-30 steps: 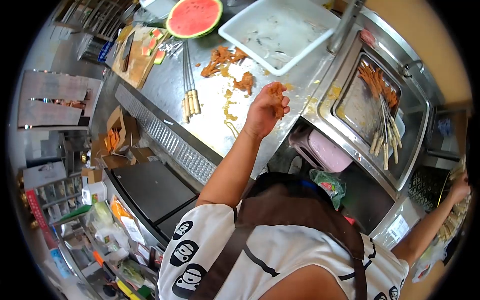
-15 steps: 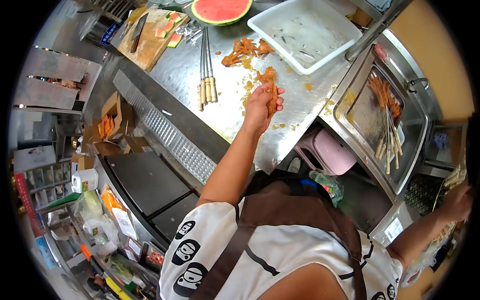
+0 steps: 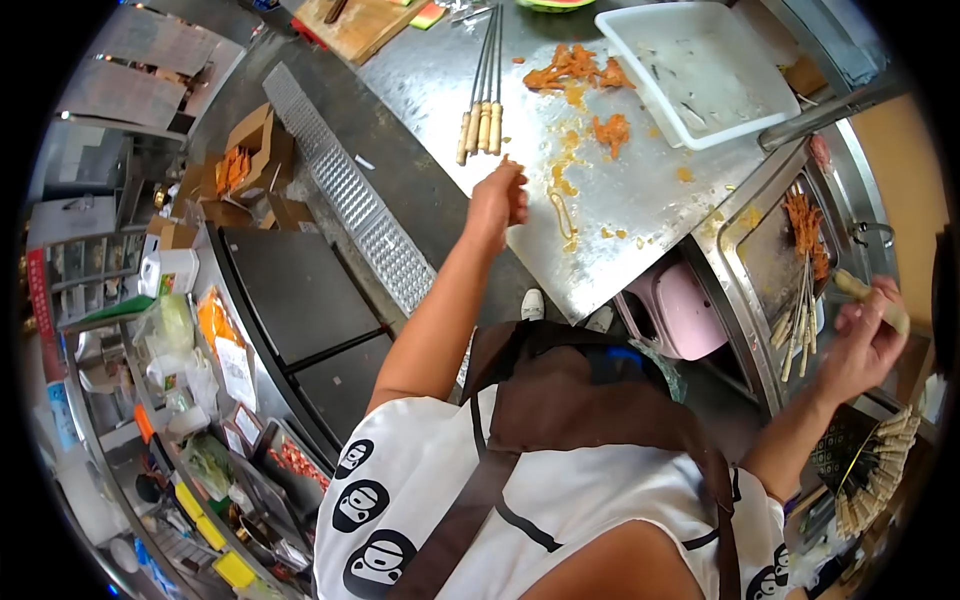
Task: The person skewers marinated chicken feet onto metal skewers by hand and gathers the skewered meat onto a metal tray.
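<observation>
My left hand is closed at the table's front edge, just below several skewers with wooden handles. A small orange-brown bit shows at its fingertips; the rest of what it holds is hidden. At the right, my right hand grips a pale wooden handle. Near it, skewers of orange-brown meat lie on a metal tray. One loose meat piece and a cluster of meat rest on the steel table.
A white tub of cloudy liquid stands behind the meat. Part of a cutting board shows at the upper left. Below the counter are a pink container and, at the lower right, a bundle of wooden handles.
My left hand has moved left, away from the loose meat, toward the skewers on the table. My right hand has come inward from the right edge with the wooden handle. The view has shifted.
</observation>
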Available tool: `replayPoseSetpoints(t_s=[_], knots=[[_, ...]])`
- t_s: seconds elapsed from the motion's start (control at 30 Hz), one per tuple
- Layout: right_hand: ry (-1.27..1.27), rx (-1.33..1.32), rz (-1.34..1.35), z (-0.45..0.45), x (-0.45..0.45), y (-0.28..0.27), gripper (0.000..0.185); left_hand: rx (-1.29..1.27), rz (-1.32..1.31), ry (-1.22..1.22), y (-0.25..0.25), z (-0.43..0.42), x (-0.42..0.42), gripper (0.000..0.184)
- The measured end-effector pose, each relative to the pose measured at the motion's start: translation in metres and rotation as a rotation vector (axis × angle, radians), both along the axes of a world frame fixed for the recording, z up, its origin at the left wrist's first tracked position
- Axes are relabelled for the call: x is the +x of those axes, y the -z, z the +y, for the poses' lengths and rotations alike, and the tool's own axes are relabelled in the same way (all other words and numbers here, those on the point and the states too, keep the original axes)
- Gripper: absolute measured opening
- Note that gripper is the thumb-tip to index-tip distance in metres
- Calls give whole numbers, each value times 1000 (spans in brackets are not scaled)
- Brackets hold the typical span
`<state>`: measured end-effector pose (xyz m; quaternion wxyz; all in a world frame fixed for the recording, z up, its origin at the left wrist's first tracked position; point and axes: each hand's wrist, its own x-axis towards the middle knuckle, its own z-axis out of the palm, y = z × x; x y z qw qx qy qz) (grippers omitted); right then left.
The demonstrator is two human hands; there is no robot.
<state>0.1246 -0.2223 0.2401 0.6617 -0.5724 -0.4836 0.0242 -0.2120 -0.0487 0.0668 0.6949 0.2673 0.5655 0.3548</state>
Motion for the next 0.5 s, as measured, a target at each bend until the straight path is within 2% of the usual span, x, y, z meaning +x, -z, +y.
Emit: replayPoseSetpoints(t_s=[0.03, 0.07, 0.13, 0.27, 0.33, 0.4, 0.43, 0.47, 0.5], knots=[[-43, -6, 30, 6, -5, 9, 12, -27, -132, -4, 1, -4, 2, 28], [-110, -17, 108, 8, -5, 19, 11, -50, -330, -30, 14, -4, 2, 27], [-174, -88, 310, 13, -30, 26, 10, -45, -557, -139, 9, -6, 9, 25], [-453, -381, 797, 4, -51, 75, 12, 15, -492, -274, -3, -4, 6, 23], [-548, -565, 1039, -2, -68, 94, 16, 72, -615, -218, 4, 1, -5, 26], [-708, -670, 1240, -8, -80, 99, 21, 83, -617, -273, 4, 6, -6, 32], [-718, -746, 1200, -11, -87, 96, 24, 96, -739, -298, 8, 10, -8, 33], [-788, -712, 1223, -16, -90, 101, 29, 110, -860, -322, 10, 12, -10, 34], [-759, -736, 1184, -22, -91, 103, 30, 121, -851, -366, 3, 13, -8, 36]])
